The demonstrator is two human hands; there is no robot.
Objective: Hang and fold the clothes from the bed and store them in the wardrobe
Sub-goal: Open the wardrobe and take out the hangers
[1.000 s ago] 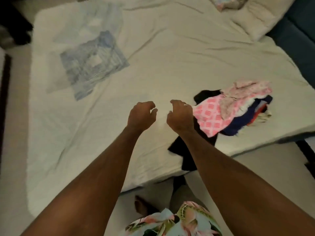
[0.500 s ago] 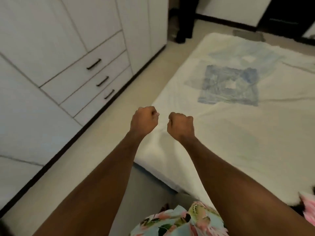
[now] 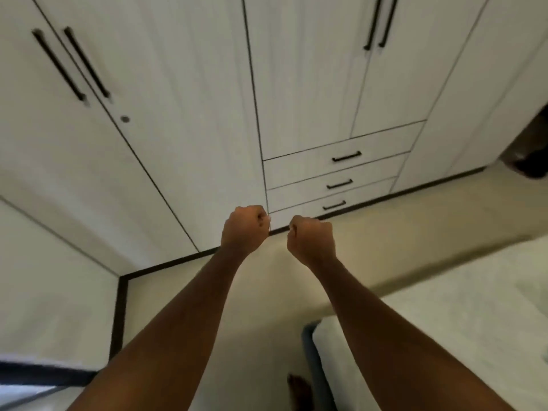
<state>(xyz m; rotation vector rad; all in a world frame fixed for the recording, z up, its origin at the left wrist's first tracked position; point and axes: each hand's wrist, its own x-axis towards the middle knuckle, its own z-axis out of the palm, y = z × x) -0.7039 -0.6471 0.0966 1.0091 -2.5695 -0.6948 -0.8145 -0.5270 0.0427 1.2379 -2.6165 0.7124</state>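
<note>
Both arms reached forward at the middle of the head view, and each grip was closed into an empty fist: the left hand [image 3: 244,229] and the right hand [image 3: 311,240] had their fingers curled tight with nothing between them, the two fists near each other but apart. Beyond them stood the wardrobe [image 3: 296,84], pale and wood-grained, with all of its doors closed. Long dark handles [image 3: 71,63] ran down the doors at the left, and another pair of handles [image 3: 379,22] showed at the top right. Below the right-hand doors sat three drawers [image 3: 335,185], stacked one over another, each with a short dark pull and each pushed in. A dark skirting strip ran along the foot of the wardrobe where it met the pale floor [image 3: 385,232]. The corner of the bed [image 3: 444,336], covered in a light sheet, filled the lower right, just beside the right forearm. No clothes showed on the part of the bed in view, so where they lay could not be told. A bare foot [image 3: 299,390] showed on the floor by the corner of the bed.
</note>
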